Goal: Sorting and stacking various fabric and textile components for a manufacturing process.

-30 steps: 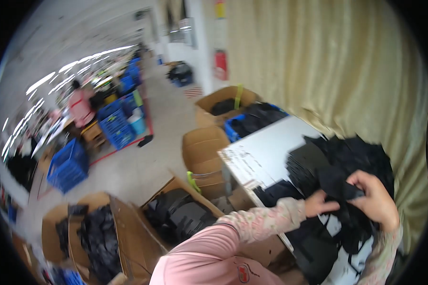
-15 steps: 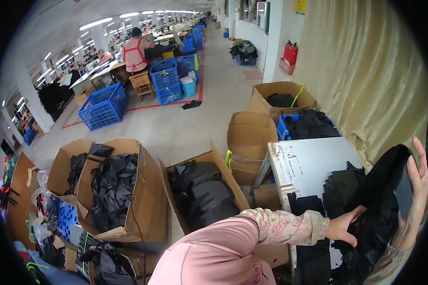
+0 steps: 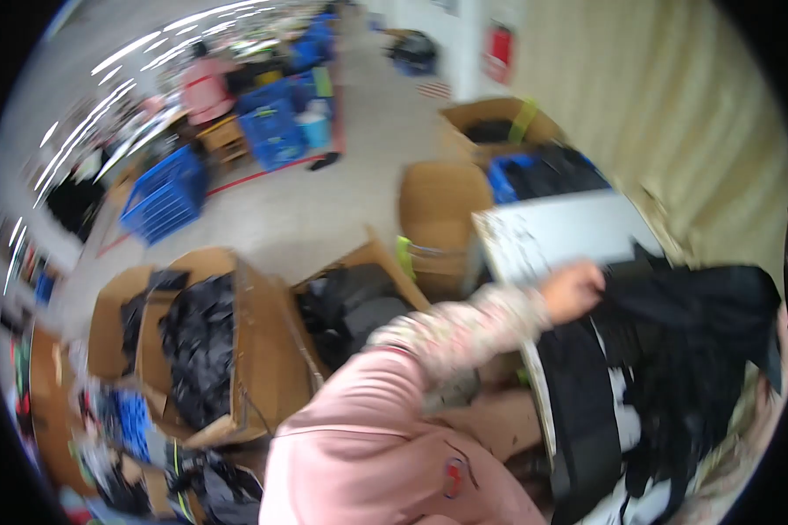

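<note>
Black garment (image 3: 700,350), crumpled, spread over white table (image 3: 560,232), one edge lifted

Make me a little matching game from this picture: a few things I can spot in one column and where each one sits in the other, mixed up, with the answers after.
Things:
1. left hand
2. blue crate
3. white table
4. open cardboard box

Places:
A. on the floor, far left, near the red floor line
B. gripping the edge of the black garment
C. left of the pink sleeve, filled with dark clothing
D. under the black garment, its far end bare

Pairs: 1-B, 2-A, 3-D, 4-C
</note>
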Demonstrator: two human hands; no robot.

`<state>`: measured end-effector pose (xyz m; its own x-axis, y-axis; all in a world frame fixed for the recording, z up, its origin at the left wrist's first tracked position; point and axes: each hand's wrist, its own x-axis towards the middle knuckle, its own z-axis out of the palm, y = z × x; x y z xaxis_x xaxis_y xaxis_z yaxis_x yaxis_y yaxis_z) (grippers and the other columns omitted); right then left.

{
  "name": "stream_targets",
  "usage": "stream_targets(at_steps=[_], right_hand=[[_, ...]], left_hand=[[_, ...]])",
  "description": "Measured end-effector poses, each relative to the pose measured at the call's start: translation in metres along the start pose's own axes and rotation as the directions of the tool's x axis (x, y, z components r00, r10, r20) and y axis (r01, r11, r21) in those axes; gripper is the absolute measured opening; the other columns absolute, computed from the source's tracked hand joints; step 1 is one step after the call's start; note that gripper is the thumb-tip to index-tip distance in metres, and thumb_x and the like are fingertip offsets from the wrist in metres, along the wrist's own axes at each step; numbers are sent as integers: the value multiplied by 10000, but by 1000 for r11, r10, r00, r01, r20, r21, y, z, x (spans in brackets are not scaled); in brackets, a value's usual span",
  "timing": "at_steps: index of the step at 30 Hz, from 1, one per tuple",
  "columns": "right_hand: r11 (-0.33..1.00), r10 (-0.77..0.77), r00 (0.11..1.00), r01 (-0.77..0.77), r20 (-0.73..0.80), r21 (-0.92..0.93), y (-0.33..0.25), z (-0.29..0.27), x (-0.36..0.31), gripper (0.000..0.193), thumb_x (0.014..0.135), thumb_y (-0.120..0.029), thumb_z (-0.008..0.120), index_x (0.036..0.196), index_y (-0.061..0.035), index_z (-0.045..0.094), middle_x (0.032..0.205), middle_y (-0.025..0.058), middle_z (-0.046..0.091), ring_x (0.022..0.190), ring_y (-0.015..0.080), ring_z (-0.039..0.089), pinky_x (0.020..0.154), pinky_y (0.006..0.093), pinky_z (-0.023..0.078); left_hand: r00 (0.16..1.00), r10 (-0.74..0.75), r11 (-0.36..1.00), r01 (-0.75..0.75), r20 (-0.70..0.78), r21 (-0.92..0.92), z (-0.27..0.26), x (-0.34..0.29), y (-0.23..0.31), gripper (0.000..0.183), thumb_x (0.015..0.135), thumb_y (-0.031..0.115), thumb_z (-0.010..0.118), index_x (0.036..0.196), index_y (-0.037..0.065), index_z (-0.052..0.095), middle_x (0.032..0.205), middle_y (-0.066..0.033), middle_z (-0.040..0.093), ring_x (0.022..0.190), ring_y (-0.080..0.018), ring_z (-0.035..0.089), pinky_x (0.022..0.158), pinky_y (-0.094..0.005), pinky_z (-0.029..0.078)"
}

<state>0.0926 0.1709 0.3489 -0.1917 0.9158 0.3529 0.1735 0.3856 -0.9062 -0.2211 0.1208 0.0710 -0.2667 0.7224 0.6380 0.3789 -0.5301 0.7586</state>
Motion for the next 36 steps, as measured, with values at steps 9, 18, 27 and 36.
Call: stream_targets(at_steps=[9,18,27,36], right_hand=[[940,329,941,-319,75,-122,162,-67,-146,489,760,-70,726,1216,-86,548,1108,-36,564,960,87,504,893,242,388],[834,552,834,-552,-5,-14,342,-97,-324,552,767,55,704,1262,45,460,1119,60,601,999,118,564,873,253,469],[896,413,904,-425,-107,-132,362,-97,-334,487,793,26,691,1236,12,491,1032,80,632,944,144,589,851,268,471],[834,529,825,-549,-198,-54,320,-82,-310,371,855,35,613,1199,-54,506,809,-1,605,706,49,519,615,185,419]], left_hand=[[910,112,887,-274,400,372,-67,17,-38,224,622,-59,610,821,39,579,820,-115,576,821,-314,588,738,-377,471],[546,-213,887,-241,810,395,26,-55,-89,225,712,-51,667,856,81,555,789,-92,541,756,-299,584,665,-385,468],[370,-287,874,-276,884,400,55,-47,-89,344,746,82,730,1052,116,577,969,-114,544,922,-314,593,785,-395,488],[304,-350,794,-404,886,453,62,-44,-106,239,791,133,693,1018,105,624,1005,-113,566,946,-327,602,810,-405,500]])
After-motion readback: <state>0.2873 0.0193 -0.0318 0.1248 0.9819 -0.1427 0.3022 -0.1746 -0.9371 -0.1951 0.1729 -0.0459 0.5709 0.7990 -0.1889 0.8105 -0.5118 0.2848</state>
